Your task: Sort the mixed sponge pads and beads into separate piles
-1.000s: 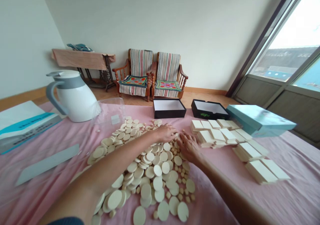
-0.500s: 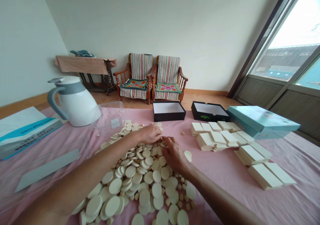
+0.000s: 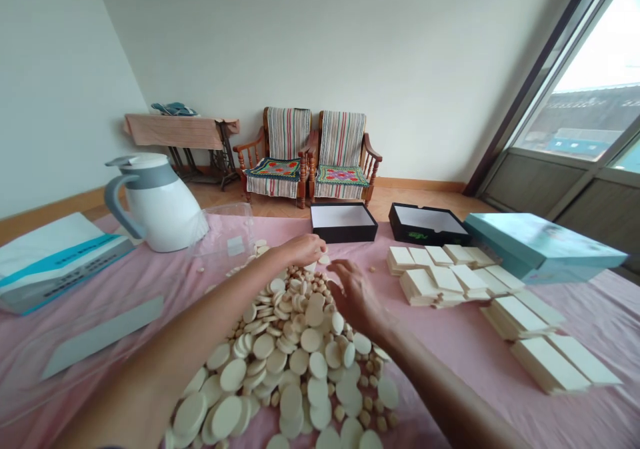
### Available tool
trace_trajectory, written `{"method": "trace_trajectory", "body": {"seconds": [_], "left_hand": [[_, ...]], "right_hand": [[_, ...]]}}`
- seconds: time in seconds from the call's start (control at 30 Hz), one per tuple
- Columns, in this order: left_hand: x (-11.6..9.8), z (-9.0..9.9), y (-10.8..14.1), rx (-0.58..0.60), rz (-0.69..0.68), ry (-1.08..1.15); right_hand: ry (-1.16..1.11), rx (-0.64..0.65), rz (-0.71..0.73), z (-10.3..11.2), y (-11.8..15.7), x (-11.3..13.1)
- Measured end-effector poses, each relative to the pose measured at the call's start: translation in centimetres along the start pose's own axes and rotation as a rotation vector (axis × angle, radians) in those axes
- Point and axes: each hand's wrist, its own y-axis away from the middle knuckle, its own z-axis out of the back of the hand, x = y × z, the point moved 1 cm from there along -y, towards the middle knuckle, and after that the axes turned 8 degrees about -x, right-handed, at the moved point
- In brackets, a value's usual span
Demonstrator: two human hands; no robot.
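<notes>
A large heap of cream discs [image 3: 295,362], mixed with small round beads [image 3: 373,382], covers the middle of the pink-covered table [image 3: 450,376]. My left hand [image 3: 301,250] is curled at the heap's far end, its fingertips close to a few small pieces. Whether it holds anything is hidden. My right hand [image 3: 354,290] hangs just above the heap with its fingers spread apart and nothing visible in them. To the right lie stacks of cream rectangular blocks [image 3: 440,276].
Two open black boxes [image 3: 343,222] stand beyond the heap, and a closed teal box [image 3: 540,247] sits right. On the left are a white jug [image 3: 157,202], a clear plastic bag [image 3: 223,229], a blue-and-white package [image 3: 60,262] and a grey strip [image 3: 103,336].
My left hand has moved back from the heap's middle to its far end and curled. My right hand has lifted and its fingers have spread. The view has shifted slightly.
</notes>
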Motion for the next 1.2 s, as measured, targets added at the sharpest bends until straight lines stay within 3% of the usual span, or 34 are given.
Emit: {"method": "trace_trajectory", "body": {"seconds": [0.13, 0.27, 0.63, 0.8, 0.93, 1.03, 1.2], "left_hand": [[-0.9, -2.4, -2.0, 0.030, 0.009, -0.052], [-1.8, -3.2, -1.5, 0.042, 0.040, -0.115], [-3.0, 0.0, 0.8, 0.054, -0.025, -0.109], [-2.8, 1.3, 3.3, 0.037, -0.001, -0.090], [-3.3, 2.4, 5.5, -0.033, 0.033, -0.054], [-4.3, 2.3, 6.5, -0.097, 0.029, 0.012], [-5.5, 1.2, 7.4, -0.014, -0.100, 0.167]], "right_hand": [[0.372, 0.057, -0.206, 0.4, -0.5, -6.4], [0.396, 0.152, -0.231, 0.1, -0.3, -8.5], [-0.059, 0.088, -0.191, -1.5, 0.0, -4.9], [-0.174, 0.090, -0.166, -1.4, 0.1, -4.4], [-0.202, 0.084, -0.117, -1.6, 0.3, -2.8], [-0.253, 0.092, -0.028, -1.8, 0.8, -0.5], [-0.356, 0.132, 0.145, -1.6, 1.6, 2.3]]}}
